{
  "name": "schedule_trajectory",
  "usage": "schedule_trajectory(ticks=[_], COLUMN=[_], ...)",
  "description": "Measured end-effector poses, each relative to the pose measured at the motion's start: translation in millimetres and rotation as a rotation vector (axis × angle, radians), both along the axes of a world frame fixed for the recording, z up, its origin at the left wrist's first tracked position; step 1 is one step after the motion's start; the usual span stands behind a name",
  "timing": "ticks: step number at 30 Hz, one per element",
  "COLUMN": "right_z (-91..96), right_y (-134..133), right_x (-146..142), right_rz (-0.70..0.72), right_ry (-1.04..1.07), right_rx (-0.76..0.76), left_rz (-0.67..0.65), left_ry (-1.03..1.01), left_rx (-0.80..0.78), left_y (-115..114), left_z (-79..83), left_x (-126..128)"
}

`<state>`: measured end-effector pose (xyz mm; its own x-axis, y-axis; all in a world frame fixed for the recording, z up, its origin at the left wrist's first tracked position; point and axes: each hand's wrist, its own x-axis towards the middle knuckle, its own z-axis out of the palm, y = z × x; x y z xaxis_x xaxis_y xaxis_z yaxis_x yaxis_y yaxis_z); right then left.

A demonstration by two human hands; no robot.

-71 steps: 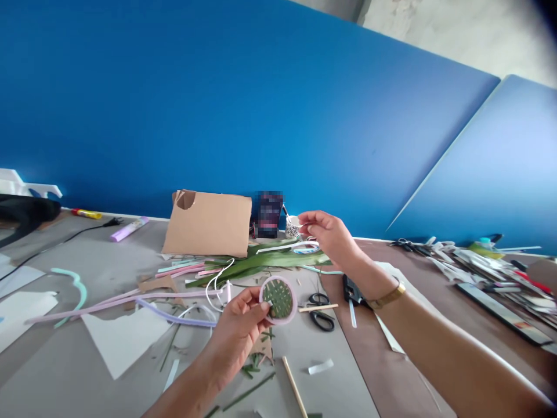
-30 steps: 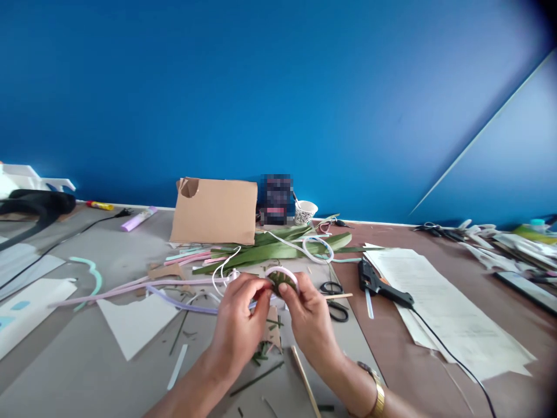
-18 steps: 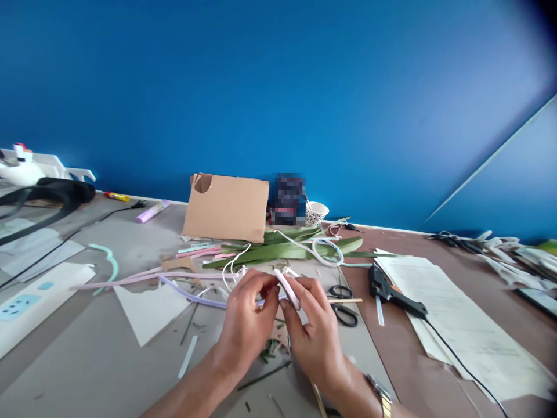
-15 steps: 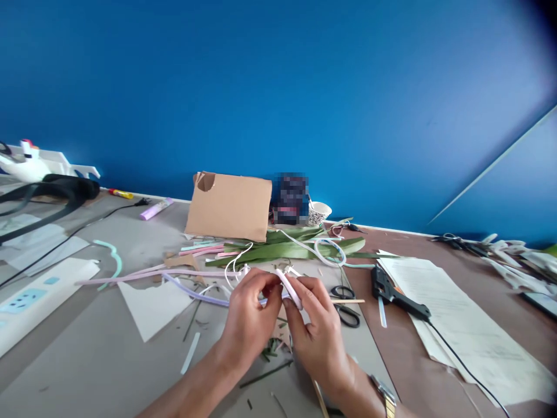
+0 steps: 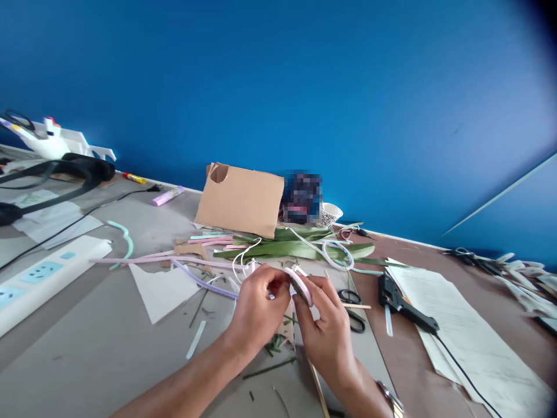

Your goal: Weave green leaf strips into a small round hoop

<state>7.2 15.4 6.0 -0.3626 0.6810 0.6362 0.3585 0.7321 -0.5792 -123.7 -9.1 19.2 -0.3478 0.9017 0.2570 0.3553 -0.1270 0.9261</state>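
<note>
Between my hands is a curved, pale pink strip (image 5: 300, 285), seen nearly edge-on, with a darker inner face. My right hand (image 5: 326, 319) pinches it between thumb and fingers from the right. My left hand (image 5: 261, 305) is closed, thumb against bent fingers, with the fingertips at the strip's left edge; the exact contact is partly hidden. A lilac strip (image 5: 204, 283) runs behind my left hand. Just beyond my fingers are thin white loops (image 5: 243, 255) of strip or cord. Black-handled scissors (image 5: 355, 319) lie right of my right hand, touching a thin wooden stick (image 5: 359, 306).
Green leaves (image 5: 261, 251) and a cardboard piece (image 5: 241, 200) stand toward the blue wall, beside a patterned paper cup (image 5: 331, 213). A black glue gun (image 5: 407, 305) rests on papers (image 5: 474, 342) at right. On the left are a white power strip (image 5: 56, 273) and a black cable (image 5: 87, 215).
The view has shifted, so the table things sit a little farther right. The pale pink strip is turned slightly and shows more of its darker inner face. Both hands stay on it.
</note>
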Motion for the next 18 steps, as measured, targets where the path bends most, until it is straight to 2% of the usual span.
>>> schedule_trajectory(ticks=[9,13,18], right_z=[7.7,12.4,12.7], right_y=[3,5,8], right_x=[-2,-2,0], right_rz=[-0.022,-0.045,-0.005], right_ry=[0.058,0.082,0.205], right_rx=[-0.243,-0.43,-0.653], left_rz=[0.004,0.011,0.012], left_ry=[0.036,0.051,0.084], left_rx=[0.014,0.0,-0.022], left_y=[1,1,-1], left_z=[-2.3,0.2,6.5], left_x=[-2,-2,-2])
